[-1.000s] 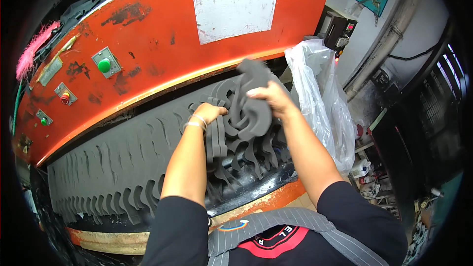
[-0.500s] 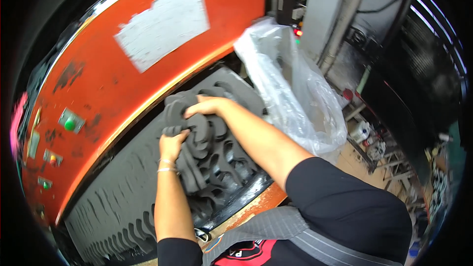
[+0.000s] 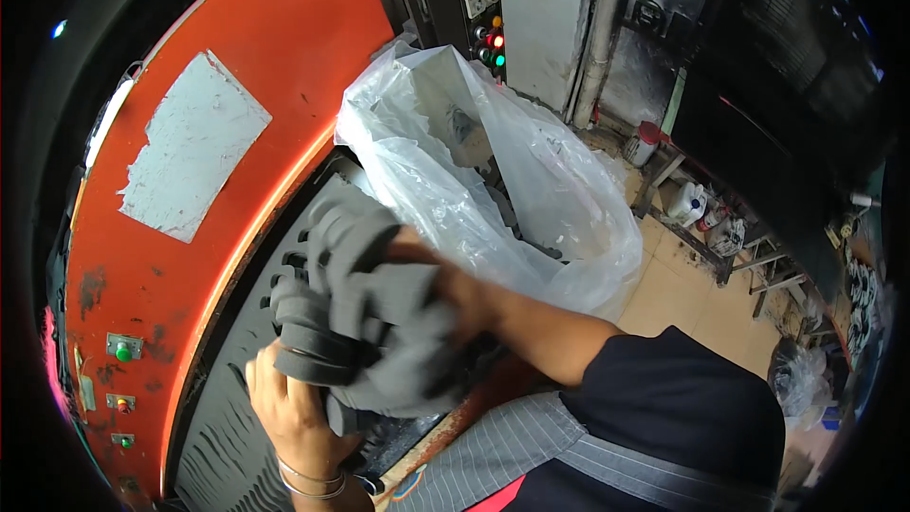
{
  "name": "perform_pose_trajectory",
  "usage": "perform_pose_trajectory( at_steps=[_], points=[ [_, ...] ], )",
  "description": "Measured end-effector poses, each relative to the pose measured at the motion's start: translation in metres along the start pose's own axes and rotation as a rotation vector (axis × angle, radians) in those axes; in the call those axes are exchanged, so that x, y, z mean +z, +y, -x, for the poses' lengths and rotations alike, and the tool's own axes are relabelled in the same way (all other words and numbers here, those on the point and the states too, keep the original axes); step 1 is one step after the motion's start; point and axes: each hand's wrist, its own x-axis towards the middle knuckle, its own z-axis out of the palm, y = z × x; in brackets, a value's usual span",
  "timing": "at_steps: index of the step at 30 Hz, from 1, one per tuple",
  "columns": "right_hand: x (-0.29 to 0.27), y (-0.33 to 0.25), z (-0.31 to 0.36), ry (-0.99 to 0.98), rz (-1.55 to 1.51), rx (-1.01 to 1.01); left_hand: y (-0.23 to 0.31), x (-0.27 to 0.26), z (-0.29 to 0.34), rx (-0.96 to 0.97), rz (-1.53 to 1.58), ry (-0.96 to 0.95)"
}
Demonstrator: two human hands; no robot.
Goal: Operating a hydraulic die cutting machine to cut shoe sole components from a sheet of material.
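A bundle of curved dark grey foam pieces (image 3: 379, 313) is clasped between my two hands, raised above the machine bed. My left hand (image 3: 289, 408) grips the bundle from its lower left, with the fingers wrapped at its edge. On the far right side, my right hand (image 3: 445, 284) presses into the pieces; it is blurred and partly covered by them. Below lies a grey foam sheet (image 3: 223, 436) with rows of wavy cuts. Just beyond the bundle stands a large clear plastic bag (image 3: 427, 171), its mouth open, with some dark pieces inside.
An orange machine panel (image 3: 284, 57) with a torn white sheet (image 3: 194, 147) and buttons rises along the left. A control box (image 3: 464, 9) with lit lamps stands behind the bag. At right are a tiled floor (image 3: 701, 313), a white jug (image 3: 687, 201) and a dark bench (image 3: 758, 171).
Both hands have lifted the grey foam pieces off the bed and brought them closer to me. My view has turned right, toward the plastic bag.
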Motion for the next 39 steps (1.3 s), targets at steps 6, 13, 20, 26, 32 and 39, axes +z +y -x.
perform_pose_trajectory(
  at_steps=[6, 13, 20, 26, 32, 39],
  points=[
    [-0.065, -0.118, -0.051, 0.332, 0.078, 0.109, 0.0, 0.085, -0.076, 0.33, 0.46, 0.232],
    [-0.229, -0.039, -0.038, 0.129, 0.109, 0.619, 0.027, 0.266, -0.153, -0.715, 1.668, -0.052],
    [-0.24, 0.125, 0.067, 0.337, -0.229, 1.335, 0.002, 0.356, -0.137, -1.152, 0.984, -0.059],
    [-0.357, 0.149, 0.107, 0.815, 0.296, 1.339, 0.023, 0.338, -0.117, -0.704, 0.506, -0.213],
    [-0.472, 0.058, 0.069, 0.486, 1.223, 1.028, 0.108, 0.293, -0.069, 0.25, 0.279, -1.285],
    [-0.469, -0.016, 0.08, -0.183, 1.419, 1.128, 0.108, 0.286, -0.056, 0.091, 0.483, -1.156]
  ],
)
